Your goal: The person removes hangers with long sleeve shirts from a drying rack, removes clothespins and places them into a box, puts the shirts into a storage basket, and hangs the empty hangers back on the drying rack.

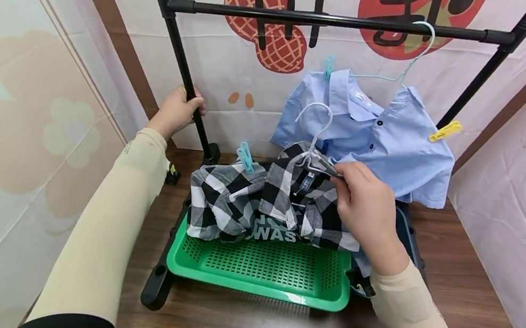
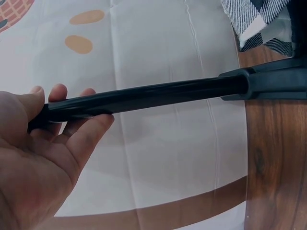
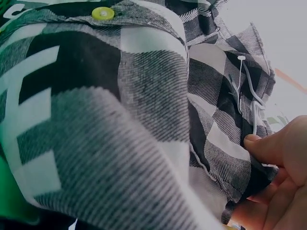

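My left hand [image 1: 176, 113] grips the left upright pole [image 1: 180, 48] of a black clothes rack; in the left wrist view, thumb and fingers wrap around that pole [image 2: 158, 96]. My right hand [image 1: 369, 215] pinches the collar or shoulder edge of a black, white and grey plaid shirt [image 1: 234, 204]. The thumb presses the cloth beside a white hanger [image 3: 254, 115] in the right wrist view. The hanger's hook [image 1: 330, 118] rises from the shirt's neck, off the rack bar. A blue clothespin [image 1: 245, 157] sits on the shirt's left shoulder. The shirt drapes over a green basket's back part.
A light blue shirt [image 1: 398, 157] hangs on a pale hanger [image 1: 416, 57] from the right of the top bar [image 1: 307, 18], with a yellow clothespin [image 1: 445, 131] on one shoulder. The green basket [image 1: 255, 287] stands between the rack's feet, beside a dark blue container [image 1: 405, 227].
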Motion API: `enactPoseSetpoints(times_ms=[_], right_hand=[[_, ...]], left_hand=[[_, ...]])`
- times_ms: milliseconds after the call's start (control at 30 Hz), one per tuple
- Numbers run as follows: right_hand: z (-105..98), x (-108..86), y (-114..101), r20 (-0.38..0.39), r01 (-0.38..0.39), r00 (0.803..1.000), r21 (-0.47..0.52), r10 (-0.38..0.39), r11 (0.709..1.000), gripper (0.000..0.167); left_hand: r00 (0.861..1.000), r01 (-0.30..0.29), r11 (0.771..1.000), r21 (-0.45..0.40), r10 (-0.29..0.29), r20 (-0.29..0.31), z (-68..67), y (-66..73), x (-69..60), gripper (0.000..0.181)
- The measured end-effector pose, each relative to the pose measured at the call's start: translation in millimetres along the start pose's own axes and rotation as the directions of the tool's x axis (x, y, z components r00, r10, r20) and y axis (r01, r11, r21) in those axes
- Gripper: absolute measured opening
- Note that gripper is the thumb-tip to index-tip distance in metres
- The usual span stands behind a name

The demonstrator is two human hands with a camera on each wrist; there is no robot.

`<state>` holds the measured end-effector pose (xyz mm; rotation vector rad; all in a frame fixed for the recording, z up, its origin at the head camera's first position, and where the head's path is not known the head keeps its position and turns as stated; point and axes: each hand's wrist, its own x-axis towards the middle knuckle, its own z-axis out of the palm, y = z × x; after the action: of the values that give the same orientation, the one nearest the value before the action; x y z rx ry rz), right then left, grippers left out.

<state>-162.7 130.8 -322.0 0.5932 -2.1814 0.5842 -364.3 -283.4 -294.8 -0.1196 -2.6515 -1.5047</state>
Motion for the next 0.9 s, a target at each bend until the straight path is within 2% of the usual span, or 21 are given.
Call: enactPoseSetpoints(times_ms=[400, 667, 900], right_hand=[[3.3, -14.2, -2.5, -0.033, 0.001, 0.999, 0.018, 0.000, 1.000, 0.011], [-5.3, -25.0, 0.2, -0.030, -0.008, 1.000, 0.048, 0.010, 0.999, 0.011], [-10.6, -29.6, 2.7, -0.033, 0.008, 0.999, 0.071, -0.006, 0.997, 0.011]], left_hand=[[1.000, 0.000, 1.000, 0.015, 0.000, -0.005, 1.7, -0.5, -1.0, 0.022], [1.000, 0.019, 0.999, 0.027, -0.018, -0.003, 0.8, 0.2, -2.7, 0.021], [1.000, 0.008, 1.000, 0.025, -0.008, 0.005, 1.2, 0.0, -2.5, 0.023]])
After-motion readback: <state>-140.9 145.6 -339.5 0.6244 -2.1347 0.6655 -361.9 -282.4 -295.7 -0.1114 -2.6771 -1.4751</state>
